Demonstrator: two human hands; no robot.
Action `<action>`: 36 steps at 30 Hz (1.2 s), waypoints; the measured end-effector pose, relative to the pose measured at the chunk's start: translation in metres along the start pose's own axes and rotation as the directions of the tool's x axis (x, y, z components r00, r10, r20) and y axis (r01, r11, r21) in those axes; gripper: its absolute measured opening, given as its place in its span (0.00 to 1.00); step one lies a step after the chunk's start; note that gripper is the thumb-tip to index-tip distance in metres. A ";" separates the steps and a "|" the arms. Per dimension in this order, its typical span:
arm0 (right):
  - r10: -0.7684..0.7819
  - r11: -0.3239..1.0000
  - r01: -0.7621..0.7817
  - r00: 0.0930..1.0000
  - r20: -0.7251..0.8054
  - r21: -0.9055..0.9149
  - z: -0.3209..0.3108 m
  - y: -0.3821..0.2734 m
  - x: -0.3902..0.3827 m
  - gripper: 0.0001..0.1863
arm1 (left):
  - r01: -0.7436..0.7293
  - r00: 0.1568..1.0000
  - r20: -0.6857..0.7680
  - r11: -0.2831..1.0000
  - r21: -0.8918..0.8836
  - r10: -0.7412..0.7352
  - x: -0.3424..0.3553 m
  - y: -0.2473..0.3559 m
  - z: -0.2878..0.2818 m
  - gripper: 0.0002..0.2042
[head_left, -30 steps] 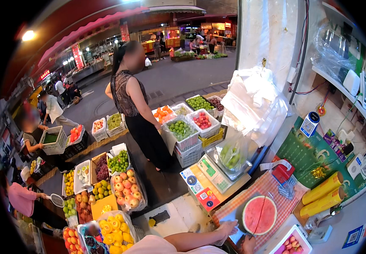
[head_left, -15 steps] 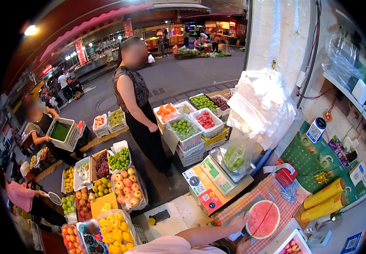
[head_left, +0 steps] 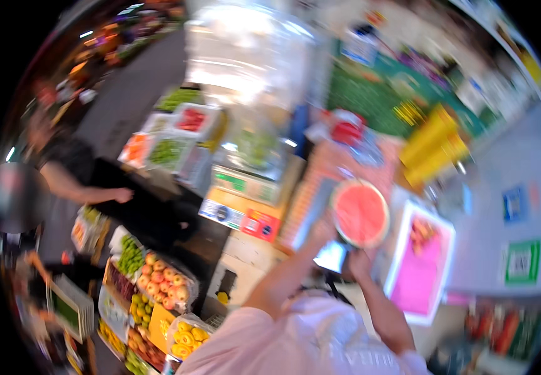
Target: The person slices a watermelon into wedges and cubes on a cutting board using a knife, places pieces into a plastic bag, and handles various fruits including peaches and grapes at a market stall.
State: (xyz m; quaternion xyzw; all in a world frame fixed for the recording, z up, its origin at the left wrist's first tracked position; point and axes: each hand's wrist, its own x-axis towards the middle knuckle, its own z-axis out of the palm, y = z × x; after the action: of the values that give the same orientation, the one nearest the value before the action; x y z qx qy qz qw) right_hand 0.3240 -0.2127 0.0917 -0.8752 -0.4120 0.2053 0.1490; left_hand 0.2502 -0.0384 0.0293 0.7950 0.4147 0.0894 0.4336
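Stacked crates (head_left: pixel 194 164): at ten o'clock from your watermelon half (head_left: pixel 361 214); red, green and orange fruit, sorted by crate.
Pale crate (head_left: pixel 83 307): between eight and nine, far out; green floor.
White box (head_left: pixel 413 284): between four and five, just beside your melon; pink floor, a small heap of reddish fruit (head_left: pixel 424 236) at its upper end.
Box (head_left: pixel 190 294): between eight and nine; heaped pale red round fruit (head_left: pixel 161 280).
Scale (head_left: pixel 243 186): between nine and ten; bears a clear bag (head_left: pixel 255 136) of green fruit.
Watermelon half: on the counter, red face up.
Your left hand (head_left: pixel 322 230): between eight and nine, at the melon's edge; blurred, finger spread cannot be told.
Your right hand (head_left: pixel 357 264): six o'clock, just below the melon; you cannot tell from the blur whether it grips anything.
Changes from half a second ago: your view has swung rightward, putting the melon nearer mid-picture. Much more of the white box shows, pink floor included. Your right forearm (head_left: pixel 386 312) has come into view.
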 end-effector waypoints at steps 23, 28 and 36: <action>-0.086 0.996 0.087 0.994 -0.061 0.010 -0.033 -0.015 -0.012 0.22 | 0.065 0.995 0.003 0.612 -0.788 -0.102 -0.057 -0.033 -0.054 0.36; -0.162 0.985 0.159 0.986 -0.035 -0.068 -0.039 -0.014 0.003 0.22 | 0.177 0.984 0.137 0.618 -0.766 -0.113 -0.043 -0.038 -0.084 0.36; -0.113 0.987 0.119 0.992 0.060 -0.105 -0.023 -0.012 0.023 0.23 | 0.224 0.973 0.203 0.664 -0.713 -0.110 -0.040 -0.046 -0.091 0.36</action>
State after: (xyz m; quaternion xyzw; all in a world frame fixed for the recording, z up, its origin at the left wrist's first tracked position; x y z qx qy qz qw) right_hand 0.3406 -0.1893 0.1115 -0.8508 -0.4765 0.1969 0.1018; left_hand 0.1523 0.0011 0.0579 0.5182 0.3837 0.1505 0.7494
